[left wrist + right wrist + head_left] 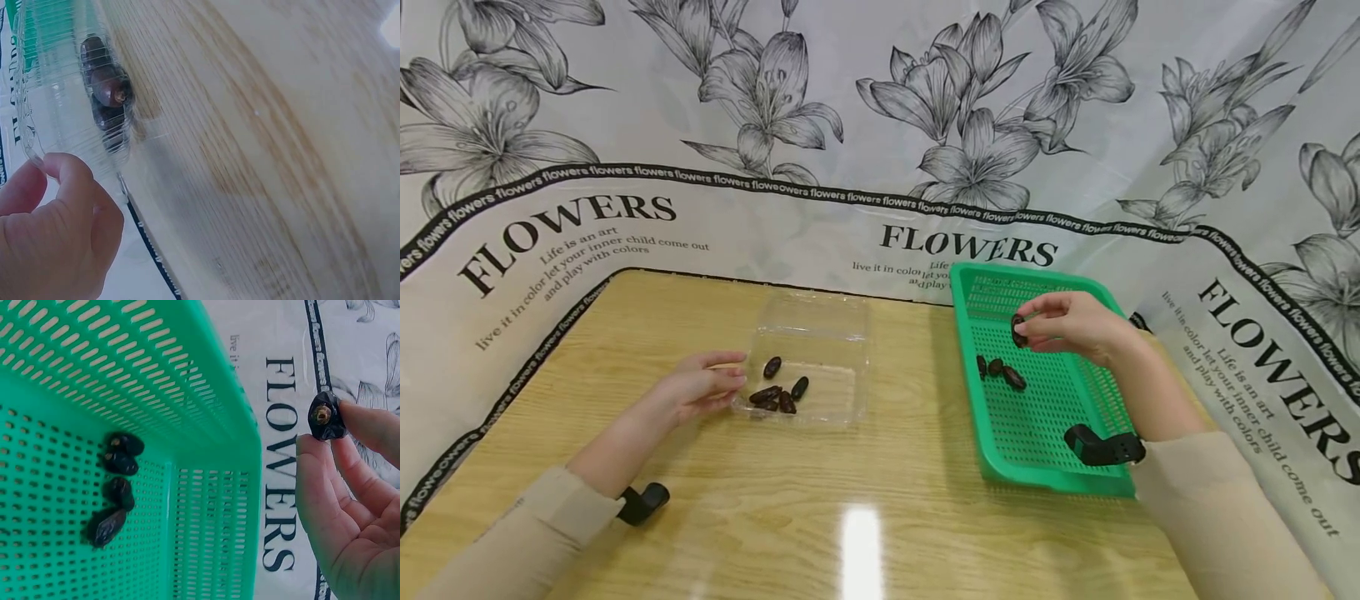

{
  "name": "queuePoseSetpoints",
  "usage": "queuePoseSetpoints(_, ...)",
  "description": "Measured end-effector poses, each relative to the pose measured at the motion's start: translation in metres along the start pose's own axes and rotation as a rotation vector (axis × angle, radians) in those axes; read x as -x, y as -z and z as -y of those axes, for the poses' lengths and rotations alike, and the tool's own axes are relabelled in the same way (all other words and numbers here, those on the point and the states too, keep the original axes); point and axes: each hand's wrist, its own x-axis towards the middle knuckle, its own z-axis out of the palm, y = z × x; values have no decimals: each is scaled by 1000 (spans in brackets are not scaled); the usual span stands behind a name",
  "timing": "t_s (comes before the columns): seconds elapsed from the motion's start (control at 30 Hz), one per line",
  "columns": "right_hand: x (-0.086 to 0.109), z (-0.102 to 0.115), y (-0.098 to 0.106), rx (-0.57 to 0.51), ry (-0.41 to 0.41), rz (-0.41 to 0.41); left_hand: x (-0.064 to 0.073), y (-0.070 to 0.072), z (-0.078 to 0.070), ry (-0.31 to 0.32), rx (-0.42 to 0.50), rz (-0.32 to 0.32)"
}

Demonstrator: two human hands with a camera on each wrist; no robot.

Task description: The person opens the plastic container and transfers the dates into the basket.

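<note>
My right grip [1071,323] had one dark dried date [1017,330] pinched between thumb and fingertips, up over the green plastic basket [1045,478] and apart from the dates in the basket [1014,377]. My left grip [706,385] had the left edge of the clear plastic box [831,392] pinched. Box sat on the wood-grain desk [775,500], lid back at the far side, with the dates in the box [800,387] bunched toward its left and near side.

Relation that mattered, my judgement: the box lay to the left of the pinched date and a bit nearer to me, a stretch of desk between box and basket. Left grip was right at the box, right grip well apart from it. In the head view the date's long axis ran roughly up and down, across the line to the box; the basket's left rim [976,417] lay between the two.

View differences: right wrist showed the pinched date end-on, tan stem scar toward the camera, plus four dates in the basket; head view gave me only three. Left wrist showed thumb and forefinger meeting on the box edge; from the head view that contact was hard to confirm.
</note>
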Motion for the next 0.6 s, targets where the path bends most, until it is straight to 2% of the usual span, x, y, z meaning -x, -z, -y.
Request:
queuePoseSetpoints(0.13,0,-11,8,16,-41,-21,-1,-1,2,-5,3,9)
queuePoseSetpoints(0.4,-3,-35,18,19,-96,-11,0,0,3,-18,2,32)
queuePoseSetpoints(0.6,-7,-52,23,45,-140,-64,0,2,2,-16,15,38)
